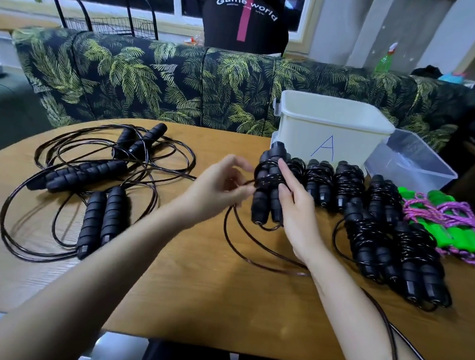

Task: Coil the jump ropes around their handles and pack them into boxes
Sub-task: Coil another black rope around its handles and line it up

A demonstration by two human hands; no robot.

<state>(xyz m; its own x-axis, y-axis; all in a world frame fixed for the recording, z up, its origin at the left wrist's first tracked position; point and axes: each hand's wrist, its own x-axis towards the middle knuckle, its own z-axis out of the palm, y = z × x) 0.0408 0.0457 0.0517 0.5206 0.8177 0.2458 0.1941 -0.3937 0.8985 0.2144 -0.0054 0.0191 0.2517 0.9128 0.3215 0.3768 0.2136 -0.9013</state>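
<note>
1. Black cord [395, 354] trails off the near right edge of the wooden table [193, 290], loops across the tabletop and rises to the hands.
2. Right hand [293, 209] grips a pair of black handles [268, 188] held side by side above the middle of the table. The thumb lies across their front and the fingers curl round their right side. Several turns of the cord are wound round the handles.
3. Left hand [218, 189], just left of the handles and slightly blurred, has loosely curled fingers, with thumb and forefinger pinching the cord.
4. Wound black bundles [346, 185] lie in a row to the right of the held pair, with more bundles [412, 256] nearer on the right.
5. Green-handled ropes [460, 228] with pink cord lie at the right edge.
6. White box marked A [328, 124] stands at the far side, with a clear box [411, 162] just right of it.
7. Loose black ropes [94, 174] lie tangled on the left half.
</note>
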